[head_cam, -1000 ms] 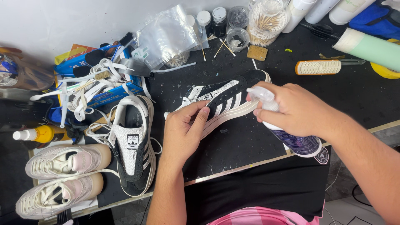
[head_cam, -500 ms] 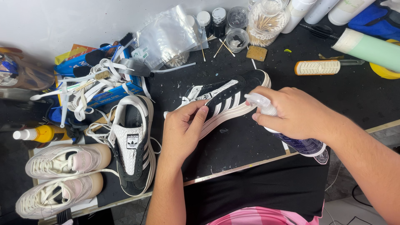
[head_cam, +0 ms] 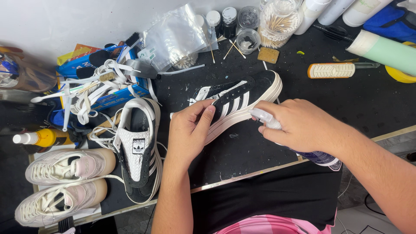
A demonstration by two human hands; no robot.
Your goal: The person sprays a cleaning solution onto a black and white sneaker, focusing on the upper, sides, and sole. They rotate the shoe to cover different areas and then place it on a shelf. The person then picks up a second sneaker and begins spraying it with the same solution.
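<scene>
My left hand (head_cam: pixel 188 130) presses down on the black sneaker with white stripes (head_cam: pixel 240 100), which lies on its side mid-bench, while my right hand (head_cam: pixel 294 125) is wrapped around a spray bottle (head_cam: pixel 277 130) with its white nozzle just beside the sole. To my left sits the matching black shoe (head_cam: pixel 138 151) (tongue up), then a pale pink pair (head_cam: pixel 65 182), with loose white laces (head_cam: pixel 91 91) piled behind on the dark bench (head_cam: pixel 368 99).
</scene>
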